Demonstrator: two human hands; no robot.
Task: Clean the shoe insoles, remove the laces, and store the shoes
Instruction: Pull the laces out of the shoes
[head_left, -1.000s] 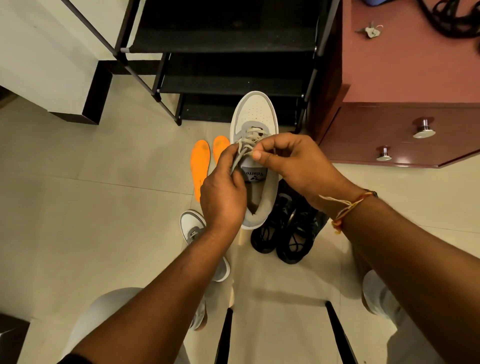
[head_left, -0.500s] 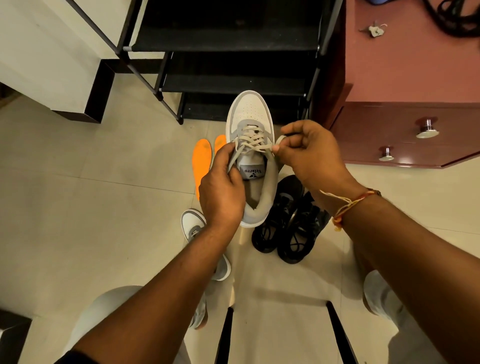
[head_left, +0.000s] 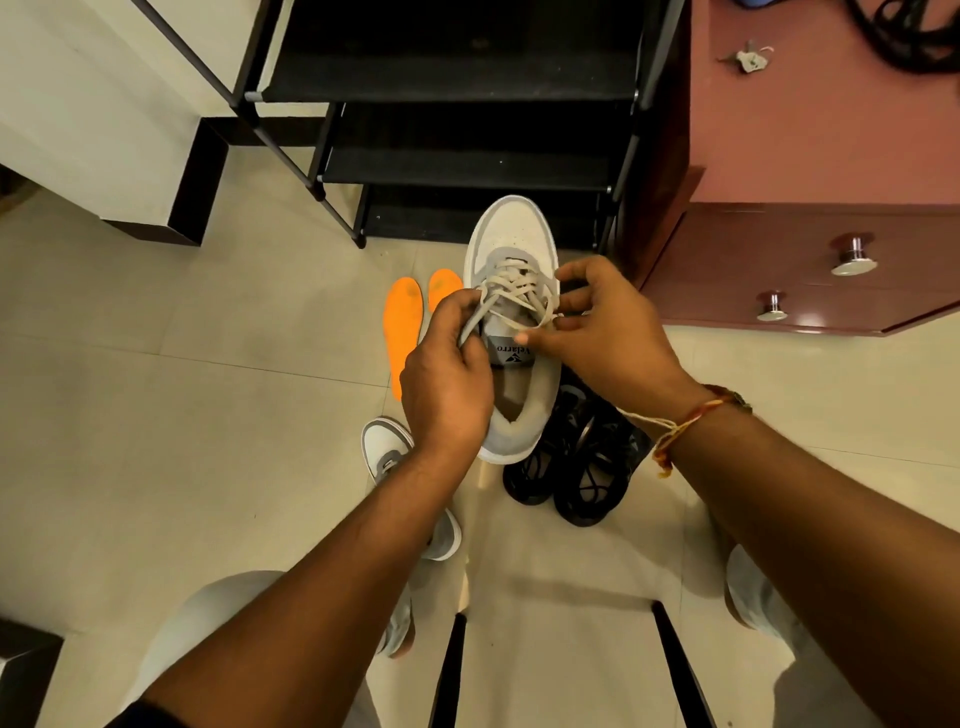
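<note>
A white and grey sneaker (head_left: 511, 234) is held up in mid-air, toe pointing away from me. My left hand (head_left: 447, 384) grips its left side and pinches one end of the grey lace (head_left: 511, 286). On the sneaker's right side, my right hand (head_left: 608, 332) pinches the lace at the upper eyelets. The lace is still threaded across the tongue. Two orange insoles (head_left: 404, 325) lie on the floor to the left of the sneaker. The matching second sneaker (head_left: 387, 447) stands on the floor, partly hidden by my left forearm.
A black shoe rack (head_left: 457, 124) with empty shelves stands ahead. A maroon drawer cabinet (head_left: 810, 249) is at the right, with keys and a black cable on top. A pair of black sandals (head_left: 576, 467) sits on the tiled floor under the held sneaker. My knees show at the bottom.
My right hand went out to the right with the lace, then came back to the eyelets. The lace over the tongue looks looser. My left hand has kept its hold.
</note>
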